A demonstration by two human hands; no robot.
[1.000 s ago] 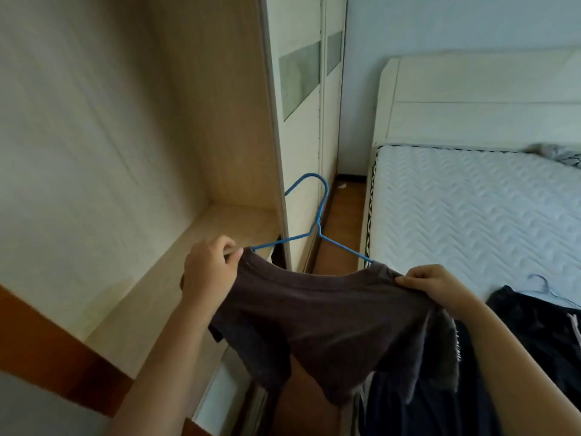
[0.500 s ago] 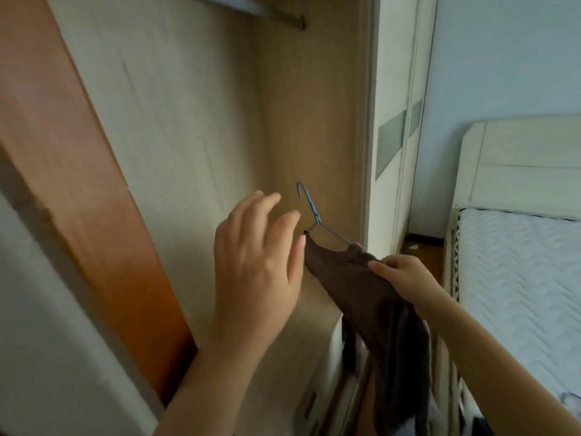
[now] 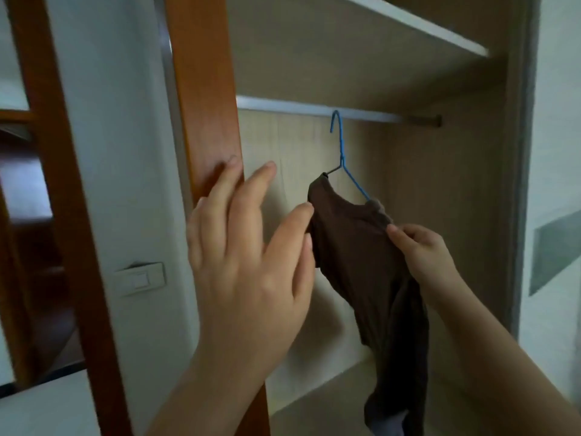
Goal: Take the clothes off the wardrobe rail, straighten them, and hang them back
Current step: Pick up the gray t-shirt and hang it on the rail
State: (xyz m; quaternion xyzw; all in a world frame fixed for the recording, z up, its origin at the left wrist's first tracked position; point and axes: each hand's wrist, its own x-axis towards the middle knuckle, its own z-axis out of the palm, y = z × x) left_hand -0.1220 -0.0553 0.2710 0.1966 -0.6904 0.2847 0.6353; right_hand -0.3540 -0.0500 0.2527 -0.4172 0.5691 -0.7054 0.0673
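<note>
The open wardrobe (image 3: 446,196) holds one metal rail (image 3: 283,106) running across its upper part, under a single pale shelf (image 3: 424,26). In that compartment there is one blue wire hanger (image 3: 342,146), and on it one dark brown garment (image 3: 355,262). The hanger's hook is up at the rail and overlaps it in this view; I cannot tell whether it sits over the rail. The garment is bunched on the hanger's sloping right arm and hangs in a narrow fold towards the wardrobe's bottom board.

The garment is between the two hands. The right hand (image 3: 421,253) pinches the cloth at its upper right edge, just below the end of the hanger's arm, fingers curled on the fabric. The left hand (image 3: 248,269) is open, its back to the camera and its fingers spread and nearly straight; its thumb tip touches the garment's left edge, while the other fingers reach up in front of the orange-brown wooden upright (image 3: 201,89) at the wardrobe's left side. It grips nothing.

To the left of the upright, one white switch plate (image 3: 140,278) is fixed on the wall.
</note>
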